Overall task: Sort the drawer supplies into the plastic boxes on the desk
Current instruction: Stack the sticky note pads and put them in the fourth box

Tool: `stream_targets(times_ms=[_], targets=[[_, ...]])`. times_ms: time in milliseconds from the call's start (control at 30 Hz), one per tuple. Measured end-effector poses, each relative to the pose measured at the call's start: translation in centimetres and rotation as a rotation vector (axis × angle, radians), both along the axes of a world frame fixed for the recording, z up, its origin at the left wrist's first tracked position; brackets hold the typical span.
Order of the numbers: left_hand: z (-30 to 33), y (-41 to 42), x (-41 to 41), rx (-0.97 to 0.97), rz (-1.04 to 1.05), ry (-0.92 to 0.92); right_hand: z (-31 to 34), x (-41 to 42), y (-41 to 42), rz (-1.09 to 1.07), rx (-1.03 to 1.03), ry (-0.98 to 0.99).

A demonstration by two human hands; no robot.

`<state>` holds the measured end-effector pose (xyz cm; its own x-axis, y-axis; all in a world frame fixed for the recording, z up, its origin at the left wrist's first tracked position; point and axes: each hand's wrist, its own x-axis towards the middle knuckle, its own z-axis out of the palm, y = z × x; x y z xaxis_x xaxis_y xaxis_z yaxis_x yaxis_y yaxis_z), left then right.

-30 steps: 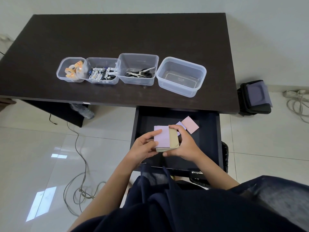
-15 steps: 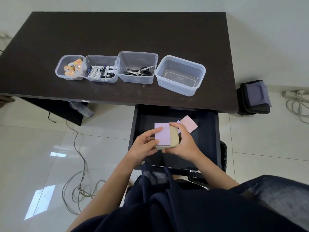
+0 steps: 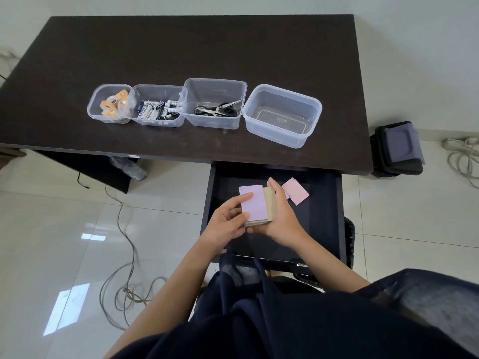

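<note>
While the dark rectangular wooden worktop [image 3: 197, 47] fills the upper view, everything below is placed from its near edge. On the worktop, just behind that edge, stands a row of four clear plastic boxes. The largest clear rectangular box [image 3: 283, 92] is at the right end of the row and holds nothing that I can see. To its left the tall clear box [image 3: 215, 85] holds black-handled scissors [image 3: 217, 110]. Next left, the low clear box [image 3: 158, 87] holds black and white batteries [image 3: 158, 112], and the small round-cornered clear box [image 3: 111, 86] holds orange-cored tape rolls [image 3: 114, 104].

Just below the worktop's near edge the black open drawer [image 3: 324, 203] projects toward the person. Both hands are over it. The left hand [image 3: 225, 224] and right hand [image 3: 281, 216] curl round a stack of lilac and tan sticky-note pads [image 3: 255, 206], left thumb on the top lilac pad, right fingers wrapped round its right side. A loose pink square note pad [image 3: 296, 190] lies on the drawer floor just right of the right hand.

The move probably turns on this: the empty largest box lies up and slightly right of the stack, beyond the worktop's edge. The stack's long axis runs roughly toward the worktop, and the right hand is nearer that box and the pink pad.
</note>
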<state>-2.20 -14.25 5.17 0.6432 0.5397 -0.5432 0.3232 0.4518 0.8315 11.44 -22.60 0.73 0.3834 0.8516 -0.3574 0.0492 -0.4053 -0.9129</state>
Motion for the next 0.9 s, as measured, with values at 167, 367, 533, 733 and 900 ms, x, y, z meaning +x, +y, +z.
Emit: stream_targets(times_ms=[167,367,533,733,900], targets=[[0.6,0.6,0.3,0.034,-0.03,0.04,0.4,0.2,0.2,0.022,0.005,-0.022],[0.5,0.9,0.4,0.032,-0.005,0.053,0.3,1.0,-0.1,0.065,-0.034,0.044],[-0.3,0.9,-0.6,0.007,0.114,0.091,-1.5,2.8,-1.1,0.013,-0.097,0.103],[-0.7,1.4,-2.4,0.015,0.191,0.168,-4.5,5.7,-0.7,-0.304,-0.168,0.086],[-0.8,1.2,-3.2,0.026,0.227,0.213,-8.6,8.1,0.9,-0.468,-0.243,-0.121]])
